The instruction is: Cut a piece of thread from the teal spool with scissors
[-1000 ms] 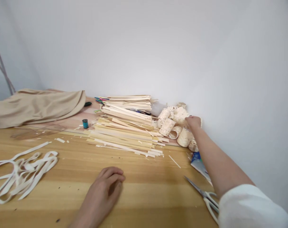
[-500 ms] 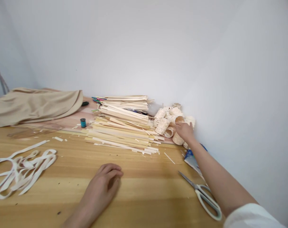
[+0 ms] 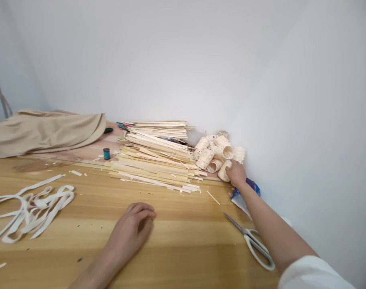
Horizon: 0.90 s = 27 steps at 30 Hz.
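Note:
At the right end of the table, a heap of pale woven tubes (image 3: 206, 157) lies against the wall, some with their round openings toward me. My right hand (image 3: 237, 173) reaches to the front of this heap, its fingers closed on a woven tube (image 3: 224, 171) at the lower right; the fingertips are partly hidden. My left hand (image 3: 133, 225) rests on the wooden table (image 3: 176, 257), loosely curved with thumb and fingers apart and nothing visible in it. Left of the heap lie stacked flat pale strips (image 3: 154, 166).
White-handled scissors (image 3: 258, 247) lie under my right forearm, beside a blue and white packet (image 3: 241, 200). On the left are a tangle of white tape (image 3: 29, 216), a blue thread spool (image 3: 106, 153) and a beige cloth (image 3: 47, 134). Small scraps are scattered about.
My right hand has moved down from the upper part of the heap to the tube at its lower front. My left hand stays nearly in place. The view has shifted slightly.

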Available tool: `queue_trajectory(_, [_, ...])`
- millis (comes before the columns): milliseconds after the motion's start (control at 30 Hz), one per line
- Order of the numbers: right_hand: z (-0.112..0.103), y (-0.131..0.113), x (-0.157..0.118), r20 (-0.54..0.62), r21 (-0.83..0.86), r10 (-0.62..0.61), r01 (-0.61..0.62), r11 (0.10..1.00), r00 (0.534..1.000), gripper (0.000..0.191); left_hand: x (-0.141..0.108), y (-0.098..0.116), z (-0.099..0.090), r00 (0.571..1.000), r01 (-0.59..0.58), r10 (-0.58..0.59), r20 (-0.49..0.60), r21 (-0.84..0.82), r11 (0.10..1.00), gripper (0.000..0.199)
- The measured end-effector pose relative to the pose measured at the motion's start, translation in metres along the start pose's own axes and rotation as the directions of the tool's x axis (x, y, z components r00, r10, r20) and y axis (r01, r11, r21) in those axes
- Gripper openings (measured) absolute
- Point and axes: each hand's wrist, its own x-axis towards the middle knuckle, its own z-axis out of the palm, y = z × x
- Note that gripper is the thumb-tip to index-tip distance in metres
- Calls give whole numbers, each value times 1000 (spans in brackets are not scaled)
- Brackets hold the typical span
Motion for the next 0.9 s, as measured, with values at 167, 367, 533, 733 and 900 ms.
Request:
queue_trajectory(167, [-2,1,4,5,2,18,-18,1000,1000,48,1,1,0,1000,5,-5,-6,-6,1000,22])
queue_trajectory(367, [-6,1,5,21,17,-5,5,1000,1000,51,2,5,-4,1000,18,-18,12,-6,1000,23])
queue_trajectory(533, [-8,2,5,24,21,1,-1,1000,1000,45,4,10,-8,999,37,-37,36,-2,999,23])
queue_trajectory(733, [-6,0,6,18,30,113,-113,993,993,45,4,8,-7,998,36,-36,54,2,999,25])
queue_trajectory(900, [-5,-1,8,69,35,222,-225,974,973,36,3,6,-5,996,40,-40,74,4,999,26])
